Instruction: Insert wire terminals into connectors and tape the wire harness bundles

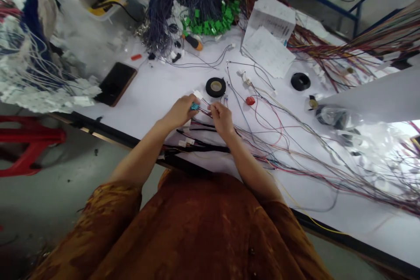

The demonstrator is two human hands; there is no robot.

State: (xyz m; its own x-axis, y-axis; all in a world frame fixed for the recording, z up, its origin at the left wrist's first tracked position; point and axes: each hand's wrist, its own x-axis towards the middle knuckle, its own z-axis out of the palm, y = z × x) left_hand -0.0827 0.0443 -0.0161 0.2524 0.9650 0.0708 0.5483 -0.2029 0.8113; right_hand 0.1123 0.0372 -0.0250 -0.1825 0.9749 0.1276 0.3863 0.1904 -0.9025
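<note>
- White workbench (157, 96) with black edge, above grey floor; red plastic stool (29, 140) at near left, beside the bench.
- Left hand (179, 111): fingers curled closed around small teal connector (194, 106), just above the bench, with thin wires coming out from it.
- Right hand (223, 118): finger and thumb pinched together on thin wires (206, 110), very close to the teal connector; exact grip partly hidden by the fingers.
- Just far of the hands, black tape roll (215, 87) lying flat; second black tape roll (300, 81) more to the right.
- Under the hands, black wire bundle (197, 148) with white plugs, near the bench edge.
- At right, many loose coloured wires (295, 153) spread over the bench, around small red connector (250, 100).
- At far side, green connectors (206, 24) among dark wire coils, and paper sheets (267, 48); at left, black phone (115, 84).
</note>
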